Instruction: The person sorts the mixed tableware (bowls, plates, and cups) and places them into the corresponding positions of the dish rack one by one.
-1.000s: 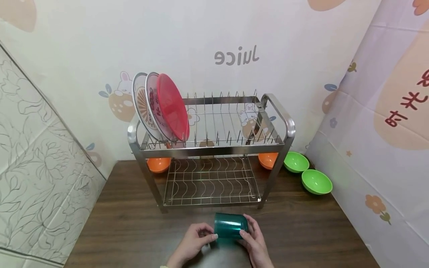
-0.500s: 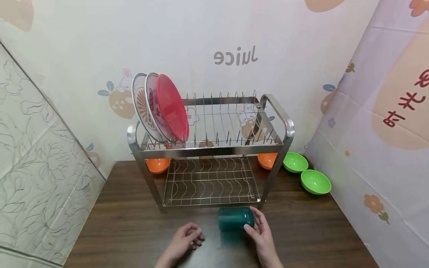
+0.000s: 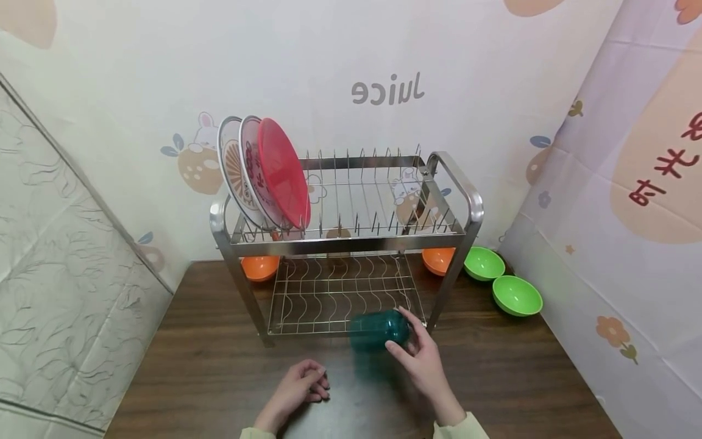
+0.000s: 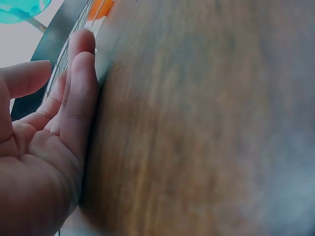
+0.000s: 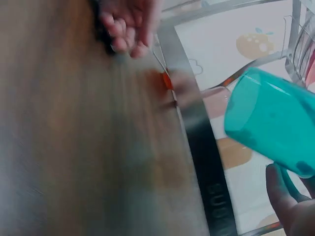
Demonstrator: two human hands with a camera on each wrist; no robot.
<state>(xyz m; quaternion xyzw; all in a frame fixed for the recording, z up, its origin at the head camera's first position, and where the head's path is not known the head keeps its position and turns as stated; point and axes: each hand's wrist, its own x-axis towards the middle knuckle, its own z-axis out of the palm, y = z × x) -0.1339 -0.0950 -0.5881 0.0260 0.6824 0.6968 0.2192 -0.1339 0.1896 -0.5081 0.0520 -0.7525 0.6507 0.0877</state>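
A translucent teal cup (image 3: 375,329) lies sideways in the air before the lower shelf of the metal dish rack (image 3: 340,246). My right hand (image 3: 421,358) grips it at its right end, between thumb and fingers. In the right wrist view the cup (image 5: 268,115) shows its wide end pointing away from that hand (image 5: 290,209). My left hand (image 3: 300,384) rests on the table to the left, fingers loosely bent, holding nothing. The left wrist view shows this hand (image 4: 54,128) with its edge against the wood.
Two patterned plates (image 3: 233,164) and a red plate (image 3: 282,174) stand in the upper tier's left end. Orange bowls (image 3: 260,267) (image 3: 437,261) sit behind the rack legs. Two green bowls (image 3: 517,296) (image 3: 484,264) are on the brown table (image 3: 181,353) at right, near the wall.
The left hand has let go of the cup and drawn back left onto the table. My right hand has carried the cup forward toward the rack's lower shelf.
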